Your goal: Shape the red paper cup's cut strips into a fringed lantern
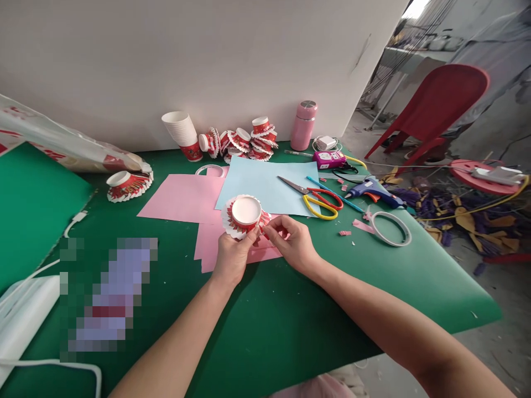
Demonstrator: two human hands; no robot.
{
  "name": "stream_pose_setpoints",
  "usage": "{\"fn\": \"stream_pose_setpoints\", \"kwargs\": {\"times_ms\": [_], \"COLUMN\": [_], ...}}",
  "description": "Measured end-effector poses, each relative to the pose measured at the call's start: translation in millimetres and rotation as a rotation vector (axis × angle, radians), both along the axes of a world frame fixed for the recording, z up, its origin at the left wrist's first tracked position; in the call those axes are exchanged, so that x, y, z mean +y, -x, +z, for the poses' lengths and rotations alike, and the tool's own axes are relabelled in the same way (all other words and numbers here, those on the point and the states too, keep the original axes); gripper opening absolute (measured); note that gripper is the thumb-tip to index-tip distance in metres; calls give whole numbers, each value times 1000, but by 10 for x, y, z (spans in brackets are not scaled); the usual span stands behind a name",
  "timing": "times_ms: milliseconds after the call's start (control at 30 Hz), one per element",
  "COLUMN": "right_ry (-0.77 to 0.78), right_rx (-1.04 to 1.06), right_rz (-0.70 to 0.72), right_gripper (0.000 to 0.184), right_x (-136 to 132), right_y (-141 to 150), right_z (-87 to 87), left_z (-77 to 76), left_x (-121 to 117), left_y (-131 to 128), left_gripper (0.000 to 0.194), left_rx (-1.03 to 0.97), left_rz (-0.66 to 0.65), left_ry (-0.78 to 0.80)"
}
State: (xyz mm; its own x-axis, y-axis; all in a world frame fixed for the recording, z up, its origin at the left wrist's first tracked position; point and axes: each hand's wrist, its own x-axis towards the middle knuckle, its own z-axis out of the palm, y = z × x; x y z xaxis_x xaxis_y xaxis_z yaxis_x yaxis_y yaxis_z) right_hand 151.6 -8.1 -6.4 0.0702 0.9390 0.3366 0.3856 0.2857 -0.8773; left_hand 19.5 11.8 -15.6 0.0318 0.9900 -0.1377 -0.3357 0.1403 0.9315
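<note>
My left hand (232, 257) grips a red-and-white paper cup (244, 214) whose sides are cut into folded-out strips; its white bottom faces me. My right hand (292, 240) pinches one of the cup's red strips at its right side. Both hands hover just above pink paper sheets (186, 198) on the green table (290, 326). A light blue sheet (261, 185) lies right behind the cup.
Scissors (317, 199), a blue glue gun (371, 190) and a tape ring (390, 228) lie to the right. Finished cut cups (244, 141), a cup stack (182, 132) and a pink flask (304, 125) line the wall. Another cut cup (126, 185) sits left. A red chair (435, 108) stands beyond.
</note>
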Motion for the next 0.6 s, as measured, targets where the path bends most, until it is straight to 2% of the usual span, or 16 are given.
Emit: {"fn": "stream_pose_setpoints", "kwargs": {"times_ms": [200,400,600], "right_ry": [113,239,281], "right_rx": [32,198,308], "right_rz": [12,56,88], "right_gripper": [22,26,35], "right_x": [11,23,37], "right_y": [5,23,38], "right_z": [18,-22,-65], "left_z": [21,31,69], "left_x": [-10,-30,-26], "left_y": [-14,-25,-39], "left_gripper": [26,25,26], "left_rx": [-35,-45,-108], "left_rz": [-23,-51,-59], "left_ry": [13,20,35]}}
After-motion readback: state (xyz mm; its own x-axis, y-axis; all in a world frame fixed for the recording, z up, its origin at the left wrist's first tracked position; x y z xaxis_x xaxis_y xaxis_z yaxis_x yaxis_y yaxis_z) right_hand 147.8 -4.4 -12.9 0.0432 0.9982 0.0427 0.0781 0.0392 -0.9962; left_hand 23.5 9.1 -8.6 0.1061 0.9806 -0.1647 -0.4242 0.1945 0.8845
